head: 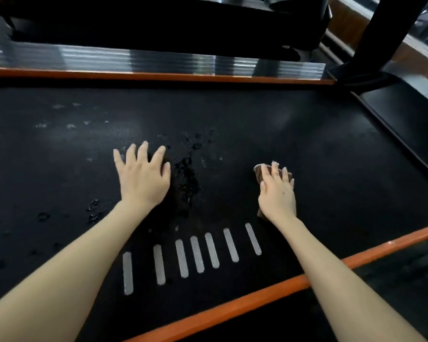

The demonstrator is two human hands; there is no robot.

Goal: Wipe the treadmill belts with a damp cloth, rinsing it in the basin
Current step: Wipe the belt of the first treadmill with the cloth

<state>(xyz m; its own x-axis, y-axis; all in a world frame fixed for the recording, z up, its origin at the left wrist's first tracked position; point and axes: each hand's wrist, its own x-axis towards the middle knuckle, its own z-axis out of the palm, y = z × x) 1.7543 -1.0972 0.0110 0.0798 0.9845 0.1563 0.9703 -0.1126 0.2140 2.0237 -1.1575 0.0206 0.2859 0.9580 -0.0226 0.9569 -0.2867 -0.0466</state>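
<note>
The black treadmill belt (pixel 269 124) fills the middle of the head view, with several white stripes (pixel 198 254) printed near its front edge. My left hand (pixel 143 177) lies flat on the belt with fingers spread, beside a wet dark patch (pixel 187 178) and scattered droplets. My right hand (pixel 277 191) presses with straight fingers on a small brownish cloth (pixel 258 172), which shows past the fingertips and near the wrist. Most of the cloth is hidden under that hand.
Orange side rails run along the far edge (pixel 158 76) and the near edge (pixel 294 283) of the belt. A silver ribbed foot rail (pixel 134 58) lies beyond the far one. A black upright post (pixel 381 33) and motor cover (pixel 405 114) stand at the right.
</note>
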